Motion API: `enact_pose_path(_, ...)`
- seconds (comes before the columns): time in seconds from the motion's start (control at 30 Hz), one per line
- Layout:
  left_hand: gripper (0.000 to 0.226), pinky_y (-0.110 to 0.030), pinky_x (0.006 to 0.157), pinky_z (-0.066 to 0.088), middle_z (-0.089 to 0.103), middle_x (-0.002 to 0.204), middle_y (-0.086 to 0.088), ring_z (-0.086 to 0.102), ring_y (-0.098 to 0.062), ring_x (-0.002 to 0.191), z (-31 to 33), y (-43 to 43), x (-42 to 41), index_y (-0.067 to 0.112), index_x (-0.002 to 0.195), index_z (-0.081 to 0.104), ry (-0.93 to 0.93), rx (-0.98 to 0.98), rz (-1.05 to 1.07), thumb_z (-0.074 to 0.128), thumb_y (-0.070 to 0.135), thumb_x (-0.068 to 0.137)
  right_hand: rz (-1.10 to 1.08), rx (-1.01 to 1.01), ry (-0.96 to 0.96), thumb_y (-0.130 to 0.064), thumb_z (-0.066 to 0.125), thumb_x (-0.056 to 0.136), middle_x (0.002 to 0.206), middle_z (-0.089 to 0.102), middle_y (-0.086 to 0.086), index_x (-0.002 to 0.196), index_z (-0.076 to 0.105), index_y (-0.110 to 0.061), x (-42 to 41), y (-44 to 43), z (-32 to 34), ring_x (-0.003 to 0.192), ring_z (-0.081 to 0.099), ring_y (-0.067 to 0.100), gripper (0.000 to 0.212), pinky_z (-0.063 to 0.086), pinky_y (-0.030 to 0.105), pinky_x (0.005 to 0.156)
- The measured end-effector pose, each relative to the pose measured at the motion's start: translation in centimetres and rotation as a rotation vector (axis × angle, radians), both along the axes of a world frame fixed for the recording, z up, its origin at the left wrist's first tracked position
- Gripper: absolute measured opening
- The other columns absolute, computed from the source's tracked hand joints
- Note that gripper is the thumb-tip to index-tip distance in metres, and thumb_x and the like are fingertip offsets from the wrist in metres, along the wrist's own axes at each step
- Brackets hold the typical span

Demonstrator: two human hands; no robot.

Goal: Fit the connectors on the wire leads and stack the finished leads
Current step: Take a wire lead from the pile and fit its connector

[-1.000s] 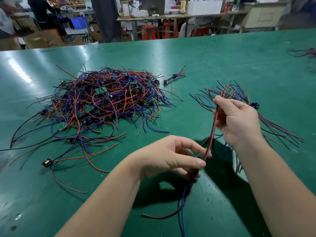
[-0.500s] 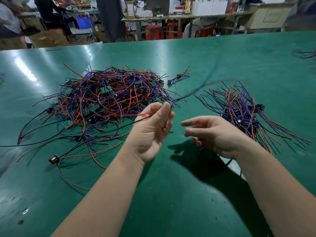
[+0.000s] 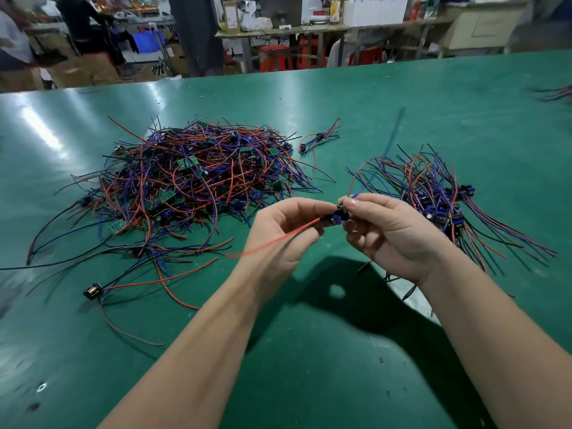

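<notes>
Since half a second ago your hands have come together: your right hand point(image 3: 390, 233), then open and apart, now meets your left hand point(image 3: 288, 230) at the connector point(image 3: 338, 217). The connector is a small dark blue-black piece, held in the air between the two sets of fingertips. Your right thumb and forefinger pinch it from its right. Your left fingers are curled and clamp the wire lead point(image 3: 297, 233) just left of the connector.

The lead's red wire point(image 3: 269, 244) runs from the grip down and left across your left wrist, blurred. A blurred blue wire point(image 3: 393, 134) stands up beyond the grip.

Just right of the grip and partly behind your right hand lies the stack of leads point(image 3: 433, 187), their tails fanned away to the right. Left of the grip and beyond it spreads the large tangled heap point(image 3: 192, 181) of red, blue and black wires with small green boards. Beyond the grip, between heap and stack, lies one small bundle point(image 3: 318, 138). Far left and nearer you than the grip, a black connector point(image 3: 92, 291) lies on the green table point(image 3: 309, 382).
</notes>
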State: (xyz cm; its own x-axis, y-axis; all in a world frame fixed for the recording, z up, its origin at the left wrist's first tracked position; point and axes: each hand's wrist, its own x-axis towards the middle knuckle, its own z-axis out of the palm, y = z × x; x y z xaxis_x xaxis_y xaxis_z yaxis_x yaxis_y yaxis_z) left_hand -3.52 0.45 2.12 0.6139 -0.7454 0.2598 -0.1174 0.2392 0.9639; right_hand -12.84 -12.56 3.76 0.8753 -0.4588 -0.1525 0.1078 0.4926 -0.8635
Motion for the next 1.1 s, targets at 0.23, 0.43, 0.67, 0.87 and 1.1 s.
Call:
enact_pose_path(0.23,0.054,-0.025,0.084,0.055,0.075,0.09,-0.001,0.07,-0.012,0.091,0.4,0.9,0.2,0.018,0.082,0.079,0.281,0.028,-0.284,0.042,-0.016,0.062,0.052,0.038,-0.054,-0.011,0.066,0.063,0.058,0.06,0.0,0.051,0.065,-0.018,-0.5,-0.2,0.6,0.049,0.053,0.005,0.014,0.044,0.015,0.045)
enact_pose_path(0.43,0.02,-0.027,0.059,0.057,0.074,0.081,-0.011,0.072,-0.019,0.069,1.0,0.9,0.5,0.013,0.08,0.077,0.464,0.092,-0.276,0.059,0.005,0.083,0.169,-0.026,-0.043,-0.006,0.072,0.059,0.06,0.056,0.001,0.057,0.064,-0.015,-1.0,-0.2,0.6,0.048,0.051,0.007,0.012,0.044,0.013,0.047)
enact_pose_path(0.67,0.028,-0.023,0.06,0.055,0.072,0.074,-0.008,0.068,-0.014,0.061,0.3,0.7,-0.5,0.007,0.083,0.071,0.364,0.198,-0.159,0.077,0.019,0.059,0.141,-0.19,0.085,-0.01,0.072,0.056,0.063,0.062,0.002,0.061,0.062,-0.012,-0.6,-0.2,-0.1,0.055,0.05,0.011,0.011,0.043,0.016,0.054)
enact_pose_path(0.87,0.019,-0.022,0.058,0.053,0.07,0.071,-0.007,0.062,-0.014,0.056,0.3,0.5,-0.6,0.006,0.08,0.074,0.338,0.22,-0.103,0.075,0.018,0.066,0.067,-0.257,0.112,-0.016,0.074,0.057,0.061,0.063,-0.004,0.062,0.062,-0.017,-0.4,-0.2,-0.5,0.054,0.057,0.005,0.013,0.041,0.015,0.052)
enact_pose_path(1.1,0.008,-0.021,0.054,0.053,0.066,0.061,-0.005,0.06,-0.012,0.051,0.3,0.4,-0.6,0.007,0.071,0.072,0.311,0.26,-0.061,0.072,0.004,0.079,-0.009,-0.228,0.09,-0.01,0.074,0.056,0.061,0.063,0.0,0.069,0.056,-0.014,0.1,0.3,-0.9,0.054,0.058,0.008,0.023,0.038,0.016,0.05)
